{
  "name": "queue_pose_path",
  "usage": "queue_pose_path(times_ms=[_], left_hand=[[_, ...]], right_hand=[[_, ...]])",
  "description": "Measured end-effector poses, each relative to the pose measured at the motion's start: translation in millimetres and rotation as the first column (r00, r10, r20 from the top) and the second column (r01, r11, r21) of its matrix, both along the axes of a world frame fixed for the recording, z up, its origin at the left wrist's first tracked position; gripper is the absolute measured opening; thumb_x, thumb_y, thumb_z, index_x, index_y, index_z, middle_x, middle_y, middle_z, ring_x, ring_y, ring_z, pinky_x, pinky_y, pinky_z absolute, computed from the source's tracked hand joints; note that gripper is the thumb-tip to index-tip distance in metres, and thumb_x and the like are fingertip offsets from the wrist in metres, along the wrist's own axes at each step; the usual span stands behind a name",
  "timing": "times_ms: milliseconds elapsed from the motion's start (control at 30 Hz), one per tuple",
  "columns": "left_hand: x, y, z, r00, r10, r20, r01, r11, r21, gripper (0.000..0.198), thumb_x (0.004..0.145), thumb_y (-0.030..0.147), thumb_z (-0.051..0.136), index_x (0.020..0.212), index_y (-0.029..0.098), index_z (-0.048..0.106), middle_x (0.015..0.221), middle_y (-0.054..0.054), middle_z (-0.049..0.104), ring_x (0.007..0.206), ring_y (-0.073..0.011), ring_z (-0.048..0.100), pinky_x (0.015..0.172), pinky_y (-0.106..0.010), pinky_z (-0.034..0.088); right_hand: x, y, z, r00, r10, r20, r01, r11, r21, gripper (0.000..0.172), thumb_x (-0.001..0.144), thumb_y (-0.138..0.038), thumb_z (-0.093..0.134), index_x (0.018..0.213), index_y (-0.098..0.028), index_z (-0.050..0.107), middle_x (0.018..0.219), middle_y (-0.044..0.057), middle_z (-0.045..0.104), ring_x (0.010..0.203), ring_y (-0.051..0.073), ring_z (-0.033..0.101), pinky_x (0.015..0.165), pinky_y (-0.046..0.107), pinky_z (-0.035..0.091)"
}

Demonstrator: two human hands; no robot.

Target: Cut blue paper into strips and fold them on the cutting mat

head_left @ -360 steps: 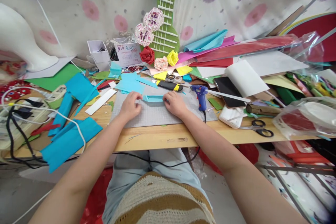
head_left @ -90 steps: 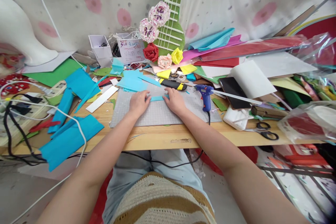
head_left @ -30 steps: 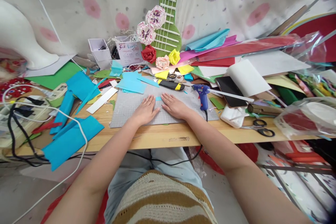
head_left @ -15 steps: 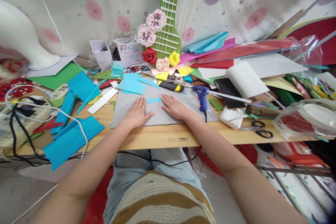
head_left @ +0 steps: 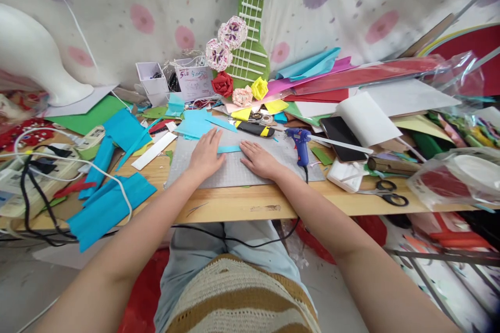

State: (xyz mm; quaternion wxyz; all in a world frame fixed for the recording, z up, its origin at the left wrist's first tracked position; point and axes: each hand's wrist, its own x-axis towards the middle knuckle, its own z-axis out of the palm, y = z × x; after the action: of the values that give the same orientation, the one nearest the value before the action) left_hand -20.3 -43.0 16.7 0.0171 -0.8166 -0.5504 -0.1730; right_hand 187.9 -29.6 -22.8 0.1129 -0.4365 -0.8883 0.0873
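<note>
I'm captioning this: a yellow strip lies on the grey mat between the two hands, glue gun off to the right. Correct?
One slip: the strip is light blue, not yellow, in the head view. It does lie on the grey mat between left hand and right hand, glue gun off to the right.

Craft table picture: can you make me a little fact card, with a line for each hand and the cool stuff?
left hand: fingers stretched out, at the blue strip's left end
right hand: flat, at the strip's right end
mat: gray, under the strip
knife: black and yellow, behind the strip
glue gun: blue, right of the mat's middle
scissors: dark handles, off the mat's right side
red flower: left of the yellow flower
</note>
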Motion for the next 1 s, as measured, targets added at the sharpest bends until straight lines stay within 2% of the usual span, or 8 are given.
queue_pose_path(times_ms=[133,200,367,533,733,867,1000], left_hand=[[7.3,12.1,-4.5,0.975,-0.206,-0.077,0.2,0.977,-0.079,0.051,0.078,0.015,0.047,0.129,0.015,0.047,0.143,-0.009,0.04,0.131,-0.021,0.038,0.111,-0.038,0.03],[8.9,15.6,-11.0,0.961,-0.254,-0.109,0.239,0.961,-0.137,0.044,0.081,0.015,0.041,0.124,0.015,0.053,0.137,-0.008,0.048,0.126,-0.0184,0.045,0.11,-0.036,0.031],[11.3,18.1,-17.8,0.978,-0.18,-0.105,0.167,0.978,-0.128,0.038,0.086,0.018,0.038,0.116,0.014,0.06,0.127,-0.008,0.058,0.116,-0.0177,0.054,0.101,-0.031,0.041],[16.0,16.9,-14.0,0.981,-0.163,-0.108,0.157,0.986,-0.064,0.032,0.087,0.03,0.045,0.109,0.019,0.064,0.12,-0.006,0.062,0.111,-0.0201,0.057,0.095,-0.033,0.045],[19.0,21.3,-16.1,0.968,-0.197,-0.156,0.19,0.98,-0.059,0.029,0.088,0.026,0.044,0.105,0.017,0.066,0.115,-0.009,0.064,0.106,-0.0203,0.06,0.092,-0.032,0.045],[17.6,25.9,-16.2,0.963,-0.216,-0.164,0.216,0.976,-0.015,0.03,0.087,0.033,0.047,0.105,0.017,0.065,0.112,-0.009,0.066,0.102,-0.0209,0.061,0.088,-0.032,0.046],[16.5,30.0,-13.5,0.954,-0.224,-0.202,0.227,0.974,-0.007,0.026,0.087,0.023,0.045,0.1,0.017,0.067,0.105,-0.009,0.069,0.099,-0.0192,0.063,0.087,-0.03,0.047]], right_hand=[[-0.5,-0.9,-0.6,1.0,-0.008,-0.025,0.008,1.0,0.009,0.057,0.091,-0.039,0.034,0.139,-0.008,0.035,0.145,0.016,0.033,0.136,0.023,0.029,0.112,0.045,0.024],[-1.5,-1.4,1.8,0.999,-0.034,-0.041,0.035,0.999,0.029,0.056,0.09,-0.037,0.038,0.137,-0.008,0.038,0.143,0.015,0.038,0.134,0.023,0.032,0.111,0.043,0.026],[-6.3,-0.7,11.8,0.987,-0.138,-0.083,0.147,0.983,0.11,0.042,0.086,-0.027,0.046,0.124,-0.011,0.053,0.125,0.011,0.057,0.12,0.022,0.046,0.104,0.036,0.033],[-8.9,3.5,13.8,0.986,-0.145,-0.08,0.156,0.976,0.154,0.026,0.087,-0.028,0.049,0.104,-0.016,0.064,0.11,0.007,0.064,0.105,0.02,0.053,0.094,0.032,0.039],[-11.5,7.0,15.6,0.989,-0.149,-0.006,0.147,0.967,0.206,0.029,0.091,-0.031,0.043,0.095,-0.016,0.068,0.098,0.009,0.067,0.097,0.02,0.053,0.087,0.031,0.039],[-13.1,7.3,18.7,0.986,-0.166,0.01,0.16,0.965,0.206,0.032,0.093,-0.029,0.039,0.091,-0.016,0.068,0.094,0.009,0.068,0.093,0.019,0.055,0.083,0.03,0.039],[-11.7,6.2,18.9,0.983,-0.179,-0.048,0.185,0.96,0.211,0.03,0.092,-0.03,0.041,0.093,-0.016,0.068,0.095,0.009,0.068,0.092,0.019,0.057,0.082,0.03,0.039]])
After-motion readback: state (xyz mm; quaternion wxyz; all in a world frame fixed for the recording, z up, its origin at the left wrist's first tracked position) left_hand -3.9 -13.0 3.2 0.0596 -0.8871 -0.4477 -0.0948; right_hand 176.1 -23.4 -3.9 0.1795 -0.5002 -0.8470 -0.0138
